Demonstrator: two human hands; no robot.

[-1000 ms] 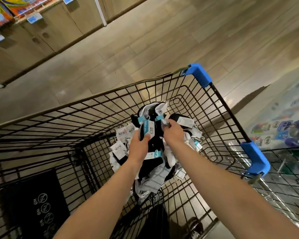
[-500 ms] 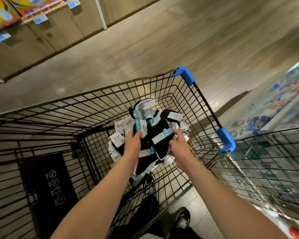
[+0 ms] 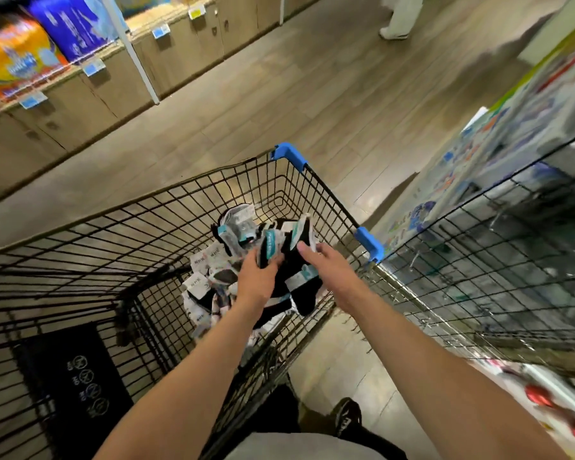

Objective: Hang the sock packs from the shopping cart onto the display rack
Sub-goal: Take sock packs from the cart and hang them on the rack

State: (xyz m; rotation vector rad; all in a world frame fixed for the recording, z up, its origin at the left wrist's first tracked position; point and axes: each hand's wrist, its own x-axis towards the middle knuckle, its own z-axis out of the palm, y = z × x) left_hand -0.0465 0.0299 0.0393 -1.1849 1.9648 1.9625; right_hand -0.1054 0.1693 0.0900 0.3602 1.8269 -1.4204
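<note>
Under both hands sits the shopping cart (image 3: 326, 190); left hand (image 3: 258, 280) pinches sock packs (image 3: 273, 247), right hand (image 3: 329, 267) is spread beside them

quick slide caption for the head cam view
Both hands, left hand and right hand, gather sock packs inside a black wire shopping cart.

Shopping cart (image 3: 166, 227) in the middle on the floor (image 3: 312, 104), sock packs (image 3: 213, 277) heaped inside toward its far right corner, both hands over the heap, wire display rack (image 3: 495, 247) just right of the cart, shelves (image 3: 80, 88) far left across the aisle
</note>
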